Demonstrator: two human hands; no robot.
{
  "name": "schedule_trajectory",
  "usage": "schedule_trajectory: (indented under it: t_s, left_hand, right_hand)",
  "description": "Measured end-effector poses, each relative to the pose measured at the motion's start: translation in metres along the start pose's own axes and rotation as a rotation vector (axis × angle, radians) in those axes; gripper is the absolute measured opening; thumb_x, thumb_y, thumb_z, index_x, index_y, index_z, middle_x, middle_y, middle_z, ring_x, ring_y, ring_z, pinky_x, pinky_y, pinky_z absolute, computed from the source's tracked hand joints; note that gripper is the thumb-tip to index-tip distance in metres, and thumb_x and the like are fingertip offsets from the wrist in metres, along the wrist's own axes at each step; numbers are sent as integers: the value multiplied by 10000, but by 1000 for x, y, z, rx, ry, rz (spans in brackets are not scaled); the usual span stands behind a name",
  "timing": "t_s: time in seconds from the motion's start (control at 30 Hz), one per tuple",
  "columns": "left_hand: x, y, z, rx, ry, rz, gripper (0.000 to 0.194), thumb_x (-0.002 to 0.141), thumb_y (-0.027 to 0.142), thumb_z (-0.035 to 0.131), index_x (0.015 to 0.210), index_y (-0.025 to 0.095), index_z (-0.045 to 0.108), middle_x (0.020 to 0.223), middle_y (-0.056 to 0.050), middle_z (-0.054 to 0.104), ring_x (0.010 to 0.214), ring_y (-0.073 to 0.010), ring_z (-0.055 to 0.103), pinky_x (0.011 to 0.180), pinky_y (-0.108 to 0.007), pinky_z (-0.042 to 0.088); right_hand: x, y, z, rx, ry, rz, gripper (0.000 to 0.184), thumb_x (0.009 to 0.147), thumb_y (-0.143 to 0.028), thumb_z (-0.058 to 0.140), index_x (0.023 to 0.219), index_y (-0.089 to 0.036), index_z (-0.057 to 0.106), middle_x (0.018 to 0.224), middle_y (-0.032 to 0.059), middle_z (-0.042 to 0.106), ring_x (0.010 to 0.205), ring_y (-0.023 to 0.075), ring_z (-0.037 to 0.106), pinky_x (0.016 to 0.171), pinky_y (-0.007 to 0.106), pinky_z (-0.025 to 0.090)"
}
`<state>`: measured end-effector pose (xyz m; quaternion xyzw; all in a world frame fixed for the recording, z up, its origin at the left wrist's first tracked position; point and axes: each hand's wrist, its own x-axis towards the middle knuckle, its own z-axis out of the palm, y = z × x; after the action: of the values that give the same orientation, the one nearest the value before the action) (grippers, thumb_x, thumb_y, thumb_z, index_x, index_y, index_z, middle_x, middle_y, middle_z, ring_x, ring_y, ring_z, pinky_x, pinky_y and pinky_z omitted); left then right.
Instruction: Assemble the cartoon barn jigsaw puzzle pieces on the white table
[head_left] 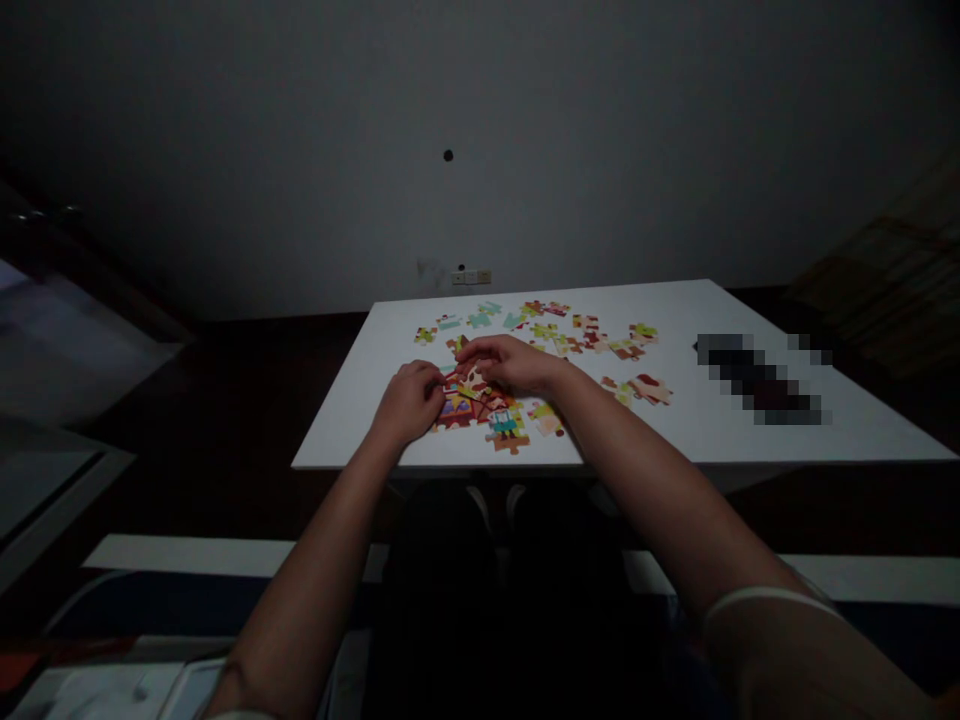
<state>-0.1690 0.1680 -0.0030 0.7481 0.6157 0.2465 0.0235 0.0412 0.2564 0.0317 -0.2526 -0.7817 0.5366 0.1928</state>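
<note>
My left hand [409, 403] rests at the left edge of a joined cluster of colourful jigsaw pieces [469, 407] on the white table [352, 420]. My right hand [506, 363] curves over the cluster's top, its fingertips on a cream and red piece [472, 379]. Both sets of fingers are bent, and whether either hand grips a piece cannot be told. Several loose pieces [585, 335] lie scattered beyond and to the right of my hands. The fingers hide part of the cluster.
The table's far edge meets a grey wall with a wall socket panel [471, 277]. A pixelated, blurred object [761, 380] lies at the table's right side. Dark floor surrounds the table, and my legs lie below its near edge.
</note>
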Motion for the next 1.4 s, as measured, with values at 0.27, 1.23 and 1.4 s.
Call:
schedule_trajectory:
  t_s: [0.27, 1.23, 1.4]
  left_hand:
    - [0, 1, -2, 2, -18, 2, 223, 820, 218, 476, 936, 229, 667, 1068, -67, 634, 1041, -265, 532, 943, -436, 434]
    - [2, -7, -4, -56, 4, 56, 453, 967, 356, 271, 922, 180, 686, 951, -66, 668, 912, -203, 533, 897, -333, 379]
    - [1, -8, -4, -80, -7, 78, 424, 951, 385, 329, 910, 192, 704, 992, -70, 673, 929, -212, 527, 891, -347, 387]
  right_hand:
    - [2, 5, 1, -40, -22, 48, 473, 684, -72, 574, 1117, -250, 642, 1111, 47, 690, 935, 191, 649, 789, 322, 536]
    - [-147, 48, -33, -551, 939, 180, 249, 849, -319, 427, 980, -278, 635, 920, 62, 685, 839, 245, 642, 793, 403, 510]
    - [-144, 33, -18, -880, 728, 208, 232, 860, -288, 452, 948, -304, 666, 988, 64, 684, 998, 271, 592, 910, 420, 436]
